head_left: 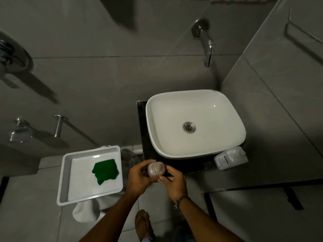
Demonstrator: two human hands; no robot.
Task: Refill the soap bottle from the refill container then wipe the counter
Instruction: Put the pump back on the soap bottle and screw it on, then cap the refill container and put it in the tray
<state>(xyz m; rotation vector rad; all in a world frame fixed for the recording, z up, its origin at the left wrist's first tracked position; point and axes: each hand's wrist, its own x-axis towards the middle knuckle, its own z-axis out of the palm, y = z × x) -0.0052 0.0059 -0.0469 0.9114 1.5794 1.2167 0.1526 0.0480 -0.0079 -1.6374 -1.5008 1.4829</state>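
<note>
I hold a small translucent pinkish soap bottle (156,169) in front of me, just off the near left corner of the dark counter (142,130). My left hand (139,177) wraps its left side and my right hand (173,180) grips it from the right, fingers on a dark part that I cannot make out. A white refill container (230,158) lies on the counter at the near right, beside the basin. A green cloth (105,171) lies in a white tray (65,180) to my left.
A white basin (195,123) fills most of the counter, with a chrome wall spout (208,48) above it. The tray rests on a white stool over the tiled floor. Chrome fittings (21,131) jut from the left wall. My foot (142,222) is below my arms.
</note>
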